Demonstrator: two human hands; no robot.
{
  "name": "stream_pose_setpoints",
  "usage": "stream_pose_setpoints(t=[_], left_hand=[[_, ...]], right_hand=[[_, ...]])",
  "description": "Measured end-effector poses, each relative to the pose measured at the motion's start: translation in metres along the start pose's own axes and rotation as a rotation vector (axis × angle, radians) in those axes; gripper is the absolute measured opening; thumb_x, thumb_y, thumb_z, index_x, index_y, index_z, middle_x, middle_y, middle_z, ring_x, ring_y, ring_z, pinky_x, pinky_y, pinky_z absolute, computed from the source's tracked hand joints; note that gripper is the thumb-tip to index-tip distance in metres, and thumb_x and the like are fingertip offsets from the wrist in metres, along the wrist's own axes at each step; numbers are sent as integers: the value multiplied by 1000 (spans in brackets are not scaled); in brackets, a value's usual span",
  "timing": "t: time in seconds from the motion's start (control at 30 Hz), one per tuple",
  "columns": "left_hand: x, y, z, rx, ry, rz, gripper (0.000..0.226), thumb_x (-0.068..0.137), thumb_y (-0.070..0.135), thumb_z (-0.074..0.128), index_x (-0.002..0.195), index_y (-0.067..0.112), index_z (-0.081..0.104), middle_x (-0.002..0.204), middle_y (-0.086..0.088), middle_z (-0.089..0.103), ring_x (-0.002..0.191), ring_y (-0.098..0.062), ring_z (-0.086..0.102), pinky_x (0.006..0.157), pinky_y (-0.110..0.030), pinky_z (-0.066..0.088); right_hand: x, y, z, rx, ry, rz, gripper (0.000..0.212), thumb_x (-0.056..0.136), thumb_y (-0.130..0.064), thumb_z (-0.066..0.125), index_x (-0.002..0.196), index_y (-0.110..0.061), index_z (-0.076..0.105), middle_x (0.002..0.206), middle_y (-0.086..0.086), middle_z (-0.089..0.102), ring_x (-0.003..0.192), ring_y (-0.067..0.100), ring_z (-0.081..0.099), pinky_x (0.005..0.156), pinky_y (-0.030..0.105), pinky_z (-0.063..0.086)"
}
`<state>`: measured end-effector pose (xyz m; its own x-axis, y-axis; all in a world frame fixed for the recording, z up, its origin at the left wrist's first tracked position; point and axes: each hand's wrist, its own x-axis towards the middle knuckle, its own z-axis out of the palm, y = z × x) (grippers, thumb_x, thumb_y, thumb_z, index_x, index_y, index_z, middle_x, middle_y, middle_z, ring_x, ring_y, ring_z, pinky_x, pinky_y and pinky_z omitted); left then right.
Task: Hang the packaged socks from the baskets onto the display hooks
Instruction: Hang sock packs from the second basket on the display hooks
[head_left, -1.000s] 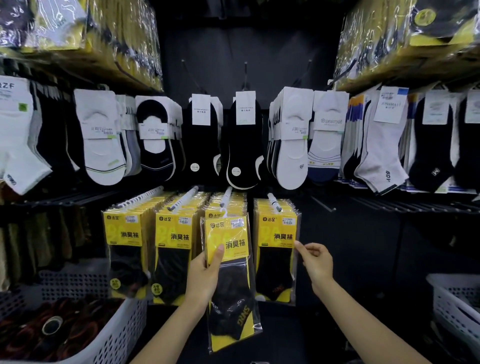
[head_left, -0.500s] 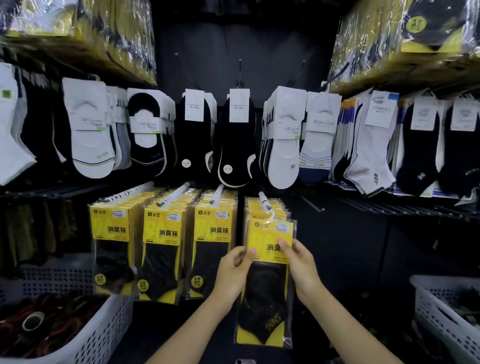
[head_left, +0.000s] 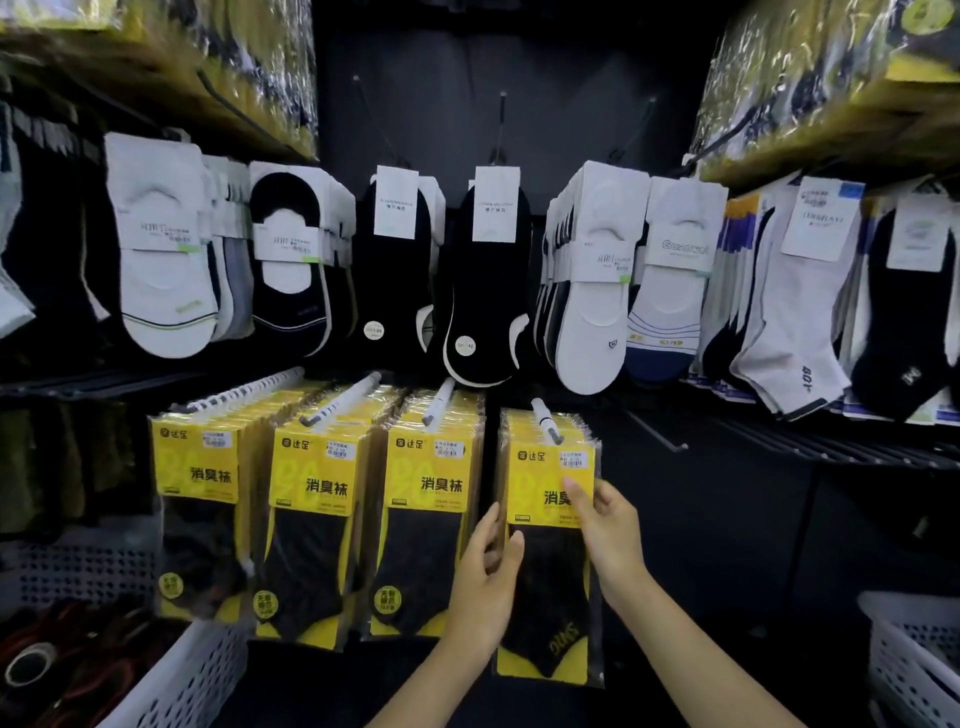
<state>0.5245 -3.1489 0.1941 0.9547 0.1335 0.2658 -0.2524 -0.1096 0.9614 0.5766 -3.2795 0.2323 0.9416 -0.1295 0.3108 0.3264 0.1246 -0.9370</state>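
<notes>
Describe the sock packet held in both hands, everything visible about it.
The sock packet is a clear glossy plastic sleeve: yellow card header with black print and a white barcode sticker, black sock below with yellow lettering. It stands upright before the rightmost yellow stack, its top at the tip of the white hook; whether it is threaded on is unclear. The left hand pinches its left edge, the right hand its right edge.

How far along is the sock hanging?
Four hooks already carry rows of yellow packs. The left hand and right hand hold the front pack on the rightmost hook, seemingly threaded on. Whatever remains in the left basket and right basket is unclear.
</notes>
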Motion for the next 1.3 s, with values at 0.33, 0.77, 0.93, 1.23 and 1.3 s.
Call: stream_pose_setpoints(t=[0.33,0.77,0.93,1.23,1.3], left_hand=[[84,-29,27,83,57,-9,61,96,48,39,149,39,10,156,9,20,142,-13,21,115,-35,24],[92,-49,23,105,29,-39,67,92,54,43,148,43,8,156,8,22,142,-13,23,108,-30,27],[34,-54,9,227,-28,13,66,91,49,49,148,32,20,151,7,31,137,-10,32,112,-34,32],[-126,-145,-82,499,-170,-302,58,92,39,54,144,19,36,144,2,39,133,-16,40,109,-32,35],[-171,-178,-111,532,-144,-427,52,92,38,57,138,20,43,136,-1,48,127,-20,47,106,-33,38]], right_hand=[[78,36,16,-74,79,32,20,89,-31,65,88,-12,69,81,-3,70,66,-4,65,52,4,44],[73,53,-5,-210,73,44,25,88,-36,64,105,-17,61,97,-7,65,89,-1,59,70,13,44],[9,62,-39,-265,111,110,28,89,-30,65,112,-16,60,106,-6,61,96,4,57,76,15,45],[-178,151,-48,-463,-241,546,23,92,-22,62,107,-5,64,100,4,64,91,13,60,74,18,46],[-223,180,-51,-555,-327,674,20,92,-24,62,104,-8,62,94,3,62,82,10,58,67,13,45]])
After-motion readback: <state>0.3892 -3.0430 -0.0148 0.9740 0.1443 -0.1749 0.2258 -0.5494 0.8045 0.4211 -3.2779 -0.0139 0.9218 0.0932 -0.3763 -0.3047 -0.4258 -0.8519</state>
